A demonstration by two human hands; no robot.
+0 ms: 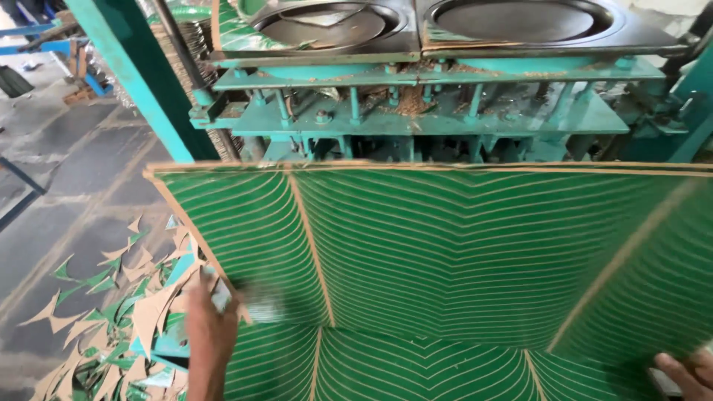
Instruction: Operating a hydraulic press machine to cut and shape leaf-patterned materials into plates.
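Currently: large green striped sheet [460, 275], lying below a teal press [445, 111]. Left hand [212, 319] at its left edge, fingers blurred, grip unclear. Right hand [687, 375] at lower right corner, fingers curled on sheet. Offcut scraps [111, 312] on floor [67, 186].

I see a teal press frame [416, 111] across the top of view, bolts and posts showing under its deck. Two dark round dies [327, 26] sit side by side on top, the right one [520, 18] cut off by the frame edge. Brown fibre debris [412, 100] is caught among the posts, mid-frame. A teal upright beam [134, 74] slants down on the left. Dark floor [67, 171] lies left of it. Green-and-tan offcuts [119, 312], pointed and curved, are scattered in a heap at lower left. A blue metal frame [44, 44] stands far top left, too blurred to detail.
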